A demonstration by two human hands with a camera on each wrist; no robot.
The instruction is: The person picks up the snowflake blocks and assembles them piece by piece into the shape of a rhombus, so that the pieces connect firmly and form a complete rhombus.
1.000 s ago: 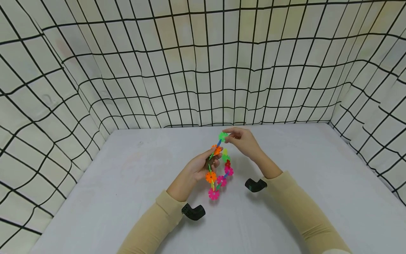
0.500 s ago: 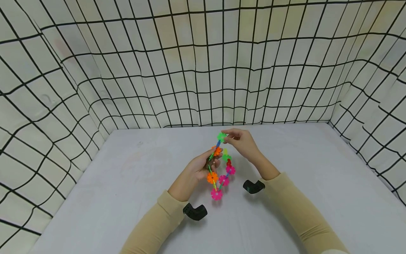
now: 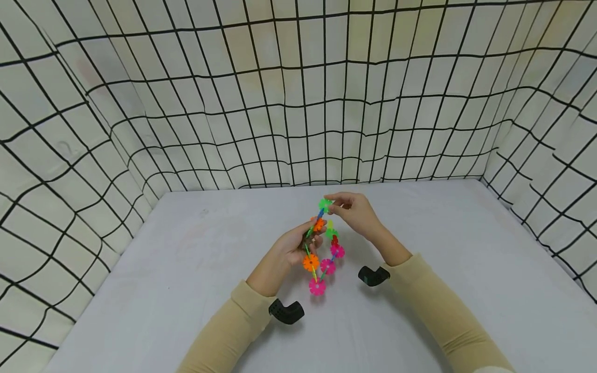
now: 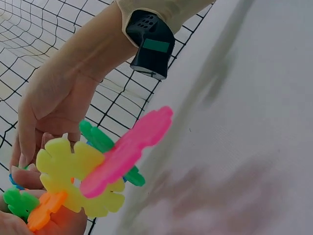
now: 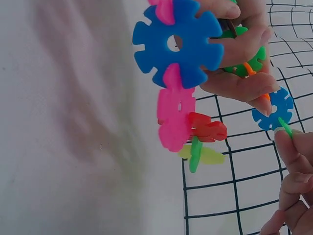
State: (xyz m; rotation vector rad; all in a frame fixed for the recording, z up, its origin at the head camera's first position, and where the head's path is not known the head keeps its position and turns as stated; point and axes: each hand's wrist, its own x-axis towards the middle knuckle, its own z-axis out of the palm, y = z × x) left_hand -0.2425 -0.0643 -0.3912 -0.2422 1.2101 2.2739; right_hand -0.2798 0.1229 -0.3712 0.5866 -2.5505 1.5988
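Observation:
A chain of bright plastic snowflake-shaped interlocking discs hangs in a loop above the table. My left hand [image 3: 290, 246] grips it near an orange disc [image 3: 319, 224]. At the chain's upper end my right hand [image 3: 356, 211] pinches a green disc [image 3: 324, 205], which is slotted to a blue disc [image 5: 274, 110] in the right wrist view. Below the left hand hang another orange disc [image 3: 311, 262] and a pink disc [image 3: 317, 287] at the lowest point. The other branch rises through pink and red discs to a free end with a yellow disc [image 5: 210, 154].
The hands work over a white table [image 3: 196, 269]. A black grid net [image 3: 298, 103] over white panels encloses its back and sides. Black wrist devices [image 3: 286, 312] sit at both beige sleeve cuffs.
The right hand, with the green disc, has shifted slightly down and left, closer to the left hand. The hanging loop has swayed a little; both hands keep their hold.

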